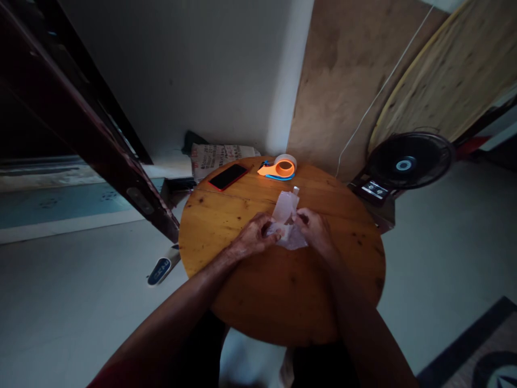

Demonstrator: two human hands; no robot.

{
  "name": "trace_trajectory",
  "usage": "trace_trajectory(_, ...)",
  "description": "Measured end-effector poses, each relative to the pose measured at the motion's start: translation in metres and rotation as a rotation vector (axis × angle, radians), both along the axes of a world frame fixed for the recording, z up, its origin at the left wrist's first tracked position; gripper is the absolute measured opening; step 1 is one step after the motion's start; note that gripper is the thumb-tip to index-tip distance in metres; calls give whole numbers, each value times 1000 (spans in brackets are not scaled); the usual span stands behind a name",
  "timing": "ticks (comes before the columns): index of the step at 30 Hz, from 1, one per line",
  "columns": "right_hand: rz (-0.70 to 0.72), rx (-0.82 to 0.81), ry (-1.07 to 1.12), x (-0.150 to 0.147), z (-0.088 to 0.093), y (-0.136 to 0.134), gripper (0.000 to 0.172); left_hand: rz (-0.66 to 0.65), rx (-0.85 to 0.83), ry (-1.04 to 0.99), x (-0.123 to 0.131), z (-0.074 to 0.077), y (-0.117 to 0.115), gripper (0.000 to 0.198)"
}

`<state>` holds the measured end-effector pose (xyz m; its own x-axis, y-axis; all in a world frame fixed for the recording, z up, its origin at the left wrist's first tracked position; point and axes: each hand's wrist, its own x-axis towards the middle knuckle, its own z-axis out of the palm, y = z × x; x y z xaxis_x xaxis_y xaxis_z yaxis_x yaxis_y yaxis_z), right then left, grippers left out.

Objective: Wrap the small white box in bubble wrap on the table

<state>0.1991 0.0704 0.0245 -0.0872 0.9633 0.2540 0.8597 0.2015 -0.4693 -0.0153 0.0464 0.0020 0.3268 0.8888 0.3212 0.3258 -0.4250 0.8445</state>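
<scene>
In the middle of a round wooden table (250,285) lies a crumpled sheet of translucent, whitish bubble-wrap-like material (285,205), partly folded over. My left hand (257,233) is closed on its left side, with the thumb pressing across the nearer fold. On the other side my right hand (313,226) pinches the right edge between thumb and fingers. A small pale strip (296,191) sticks up at the sheet's far end. Whether anything is wrapped inside I cannot tell. Beyond the sheet stands an orange and blue tape dispenser (278,168) with a roll of tape.
A dark-screened phone with a red edge (228,177) lies at the table's far left. Behind it is a printed sack (220,156). A black fan (404,161) stands right of the table, near a hanging white cord (365,114). A door edge (121,156) rises at left.
</scene>
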Motion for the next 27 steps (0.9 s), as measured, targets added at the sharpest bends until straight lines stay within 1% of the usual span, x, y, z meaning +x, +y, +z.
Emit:
trace_trajectory(2, -33, -19, -30, 3, 0, 1, 26, 3, -6, 4, 0, 1, 0, 32)
trace_trajectory(5, -85, -14, 3, 10, 3, 3, 29, -1, -8, 16, 0, 2, 1, 33)
trace_trajectory(8, -107, -14, 24, 14, 6, 4, 32, 4, -1, 15, -1, 3, 1, 32)
trace_trajectory(13, -102, -108, -128, 11, 6, 3, 28, -2, -24, -5, -1, 1, 1, 34)
trace_trajectory(16, -102, -134, -198, 10, 7, 3, 27, -9, -33, -14, -2, 0, 1, 35)
trace_trajectory(22, -102, -165, -223, 11, 11, 0, 27, -6, -24, -30, -2, -3, 3, 34)
trace_trajectory(27, -96, -154, -252, 10, 10, 2, 26, -2, -42, -53, -2, -6, 4, 35)
